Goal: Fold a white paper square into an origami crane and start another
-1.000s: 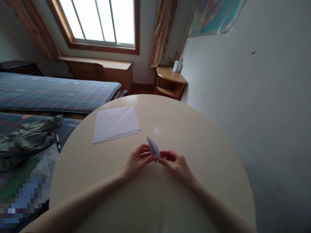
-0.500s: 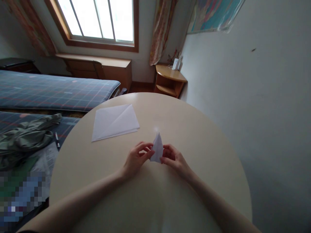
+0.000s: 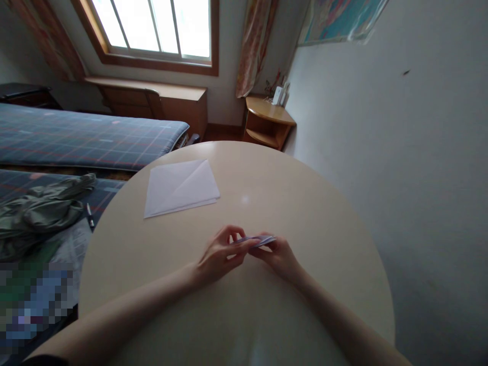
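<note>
A small folded white paper (image 3: 263,240) is held between both hands above the round cream table (image 3: 305,218), seen nearly edge-on with its narrow end pointing right. My left hand (image 3: 223,251) grips it from the left, thumb and fingers closed on its near side. On the right, my right hand (image 3: 278,256) pinches it too, fingers partly hidden behind the paper. Farther back on the table's left part lies a short stack of white paper sheets (image 3: 181,187), the top one with a diagonal crease.
Left of the table, a plaid bed (image 3: 91,140) holds crumpled green cloth (image 3: 41,203), a pen (image 3: 90,214) and papers. Beyond the table stand a wooden corner shelf (image 3: 270,111) and a desk (image 3: 183,94). A white wall (image 3: 419,168) runs along the right.
The folded paper has turned from upright, point up, to nearly flat with its point to the right. My hands have moved closer together around it.
</note>
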Tool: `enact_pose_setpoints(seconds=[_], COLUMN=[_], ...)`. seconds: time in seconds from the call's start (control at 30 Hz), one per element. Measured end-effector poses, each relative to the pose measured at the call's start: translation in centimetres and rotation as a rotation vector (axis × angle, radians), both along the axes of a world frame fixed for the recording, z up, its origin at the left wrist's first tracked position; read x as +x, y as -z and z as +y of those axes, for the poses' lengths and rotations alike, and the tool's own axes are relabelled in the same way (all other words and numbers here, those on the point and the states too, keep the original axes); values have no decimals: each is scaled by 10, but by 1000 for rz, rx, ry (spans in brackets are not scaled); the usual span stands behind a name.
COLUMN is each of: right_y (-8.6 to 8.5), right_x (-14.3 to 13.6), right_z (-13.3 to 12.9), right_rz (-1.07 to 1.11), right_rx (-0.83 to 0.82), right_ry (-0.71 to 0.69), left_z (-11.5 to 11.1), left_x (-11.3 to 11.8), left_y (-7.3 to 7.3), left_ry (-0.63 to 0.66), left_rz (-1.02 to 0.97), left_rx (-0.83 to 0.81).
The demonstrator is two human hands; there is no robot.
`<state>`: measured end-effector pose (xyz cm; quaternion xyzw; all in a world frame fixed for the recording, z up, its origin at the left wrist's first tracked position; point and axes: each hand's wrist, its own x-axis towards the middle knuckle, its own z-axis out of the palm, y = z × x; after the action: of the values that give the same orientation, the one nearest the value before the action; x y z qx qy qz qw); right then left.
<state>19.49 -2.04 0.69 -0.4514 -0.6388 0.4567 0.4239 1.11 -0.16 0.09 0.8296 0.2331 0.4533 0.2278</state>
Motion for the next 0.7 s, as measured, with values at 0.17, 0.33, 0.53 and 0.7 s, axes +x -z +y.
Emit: enact_pose_setpoints(seconds=[0.17,0.33,0.53,0.7], right_y=[-2,2,3,1], right_x=[-2,-1,0,1], right_z=[-2,-1,0,-1], right_rz=[-68,-113,-182,-223], right_rx=[75,127,203,270], right_ry=[-46,-71,-72,-72], left_z=[1,2,0,-1], left_x=[-3,-7,-6,-5], left_y=[-1,0,-3,-4], left_ry=[8,32,43,98], left_rz=[104,170,232,243], left_rx=[48,91,30,-67])
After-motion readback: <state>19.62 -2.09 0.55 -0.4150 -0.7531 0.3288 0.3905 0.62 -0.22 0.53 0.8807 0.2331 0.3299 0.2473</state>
